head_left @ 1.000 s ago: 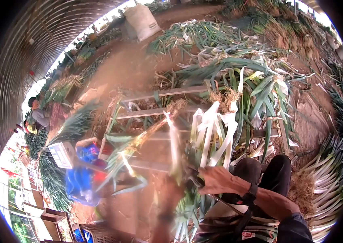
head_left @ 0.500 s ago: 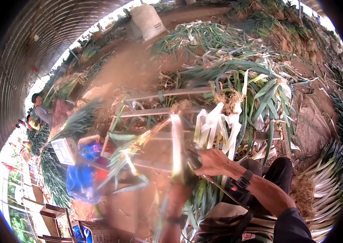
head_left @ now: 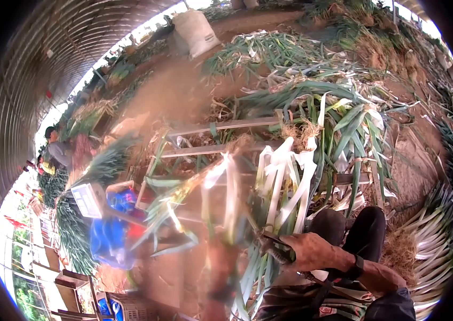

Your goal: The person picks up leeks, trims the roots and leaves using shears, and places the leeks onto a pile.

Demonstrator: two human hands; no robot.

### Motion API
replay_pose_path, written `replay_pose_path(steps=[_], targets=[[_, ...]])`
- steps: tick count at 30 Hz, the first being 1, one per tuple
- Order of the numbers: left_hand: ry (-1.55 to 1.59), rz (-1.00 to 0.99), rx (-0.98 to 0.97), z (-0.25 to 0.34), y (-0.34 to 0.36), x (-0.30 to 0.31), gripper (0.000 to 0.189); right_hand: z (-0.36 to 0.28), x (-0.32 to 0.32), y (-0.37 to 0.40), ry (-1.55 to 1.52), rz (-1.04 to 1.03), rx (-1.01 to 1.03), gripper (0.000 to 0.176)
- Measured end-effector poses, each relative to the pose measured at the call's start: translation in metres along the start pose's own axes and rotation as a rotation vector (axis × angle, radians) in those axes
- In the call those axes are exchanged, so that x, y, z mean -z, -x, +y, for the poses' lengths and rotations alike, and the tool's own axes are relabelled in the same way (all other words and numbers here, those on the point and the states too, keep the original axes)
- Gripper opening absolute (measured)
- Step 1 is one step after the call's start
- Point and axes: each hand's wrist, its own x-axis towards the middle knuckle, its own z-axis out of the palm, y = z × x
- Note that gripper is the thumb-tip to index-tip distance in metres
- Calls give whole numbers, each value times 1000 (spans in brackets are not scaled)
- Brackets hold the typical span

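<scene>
My left hand [head_left: 221, 259] is blurred at the lower middle, closed round the lower part of a leek [head_left: 230, 198]. The leek stands upright with its roots [head_left: 239, 143] at the top, and a pale leaf hangs off its left side. To the right, my right hand [head_left: 314, 251] is wrapped round a dark tool [head_left: 279, 249] whose tip points up and left toward the leek. Beside them, several pale leeks and peeled leaves [head_left: 280, 176] lie over a wooden frame [head_left: 226, 124].
Leek leaves [head_left: 354, 128] heap up at the right of the frame. Cleaned leeks [head_left: 432, 251] lie at far right. At left are a blue plastic bag [head_left: 106, 241], a white box [head_left: 86, 200] and a person [head_left: 58, 150]. A white sack [head_left: 194, 32] stands behind.
My right hand and the tool have moved down and to the right, away from the leek. A pale leaf now hangs apart on the leek's left side.
</scene>
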Motion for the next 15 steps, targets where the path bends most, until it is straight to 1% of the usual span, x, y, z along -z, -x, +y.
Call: replay_pose_path(steps=[1, 2, 4, 7, 9, 10, 12, 14, 15], targets=[[5, -30, 2, 4, 6, -3, 64, 1, 1, 2, 27, 34, -13, 61], [11, -61, 5, 8, 12, -5, 59, 1, 4, 3, 50, 64, 26, 57], [447, -79, 101, -5, 38, -33, 52, 0, 9, 6, 93, 122, 98, 50], [163, -133, 31, 4, 44, -43, 49, -13, 25, 5, -5, 40, -167, 52], [220, -381, 403, 21, 43, -39, 50, -19, 36, 7, 86, 97, -33, 55], [219, -408, 400, 22, 37, -39, 52, -19, 41, 9, 132, 127, 36, 58], [278, -417, 357, 14, 20, -48, 56, -18, 45, 14, 66, 138, -120, 65], [388, -389, 293, -4, 5, -64, 60, -15, 50, 22, 45, 163, -197, 72], [461, -374, 277, -16, 1, -74, 62, -11, 55, 28, 58, 181, -193, 75]])
